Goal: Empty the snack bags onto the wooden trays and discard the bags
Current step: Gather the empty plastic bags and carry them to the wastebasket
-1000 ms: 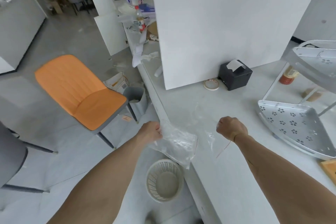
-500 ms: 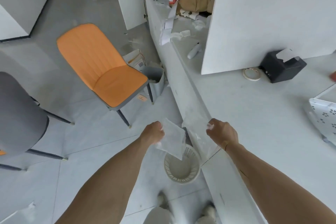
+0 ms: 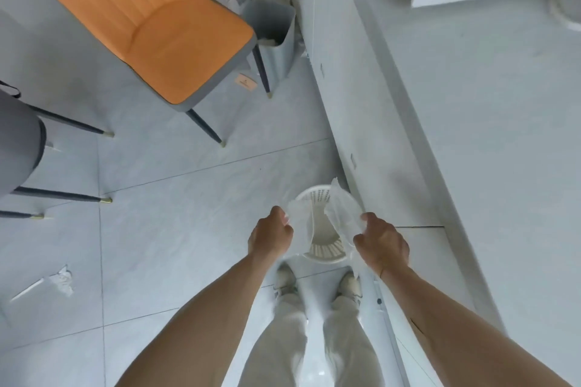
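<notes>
Head view, reading left to right. Grey chair (image 3: 19, 151) at the left edge, orange chair (image 3: 151, 25) beyond it, crumpled paper scrap (image 3: 61, 281) on the floor tiles. A grey bin (image 3: 276, 38) stands by the orange chair's leg, well apart from the work.

Left hand (image 3: 270, 237): grip closed on a clear plastic bag (image 3: 300, 223), fingers curled round its upper edge. The bag hangs downward from the hand, long axis roughly vertical, its lower part over the open mouth of the white basket (image 3: 325, 253) on the floor.

Right hand (image 3: 382, 242): grip closed on a second clear bag (image 3: 344, 214), which stands up and inward from the fist, crumpled, also above the basket. Both bags look thin, transparent and empty; no contents can be made out.

Relation governing the coming move: the basket lies directly below and between the two hands, just ahead of the person's shoes (image 3: 284, 276). Either hand is about equally near. Judgement: letting go should drop both bags in; light film may drift past the rim.

Desk (image 3: 487, 135) runs along the right; no wooden trays in view.
</notes>
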